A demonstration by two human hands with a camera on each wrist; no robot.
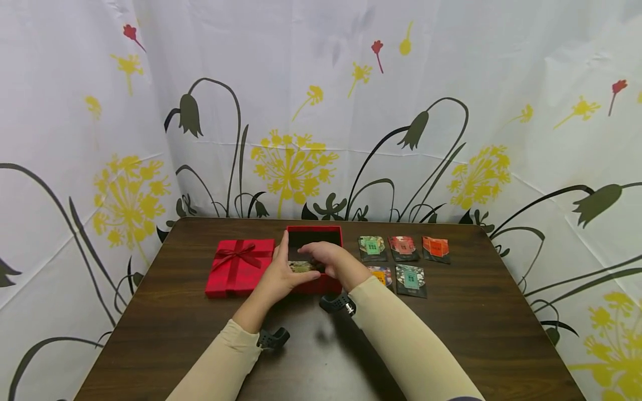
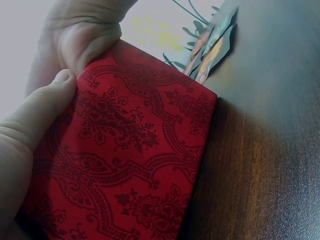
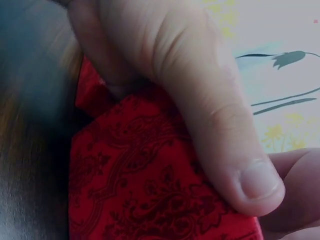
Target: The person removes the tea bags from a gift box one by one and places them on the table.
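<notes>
A red open gift box (image 1: pixel 313 285) with a dark inside stands near the table's far edge. My left hand (image 1: pixel 282 272) braces its near left corner, fingers straight up along the left side. In the left wrist view the thumb (image 2: pixel 52 102) lies at the rim of the patterned box wall (image 2: pixel 125 135). A patterned sachet (image 1: pixel 300 267) shows inside the box between the hands. My right hand (image 1: pixel 337 260) reaches in over the right side, fingers bent above the sachet. I cannot tell whether they grip it. Only part of this hand (image 3: pixel 300 192) shows in its wrist view.
Left of the box lies its red lid (image 1: pixel 236 273) with a ribbon bow. Several sachets lie to the right in two rows, among them a green one (image 1: pixel 372 248), an orange-red one (image 1: pixel 436 249) and a teal-labelled one (image 1: pixel 411 279). Behind the brown table (image 1: pixel 451 334) hangs a flowered curtain (image 1: pixel 321 111).
</notes>
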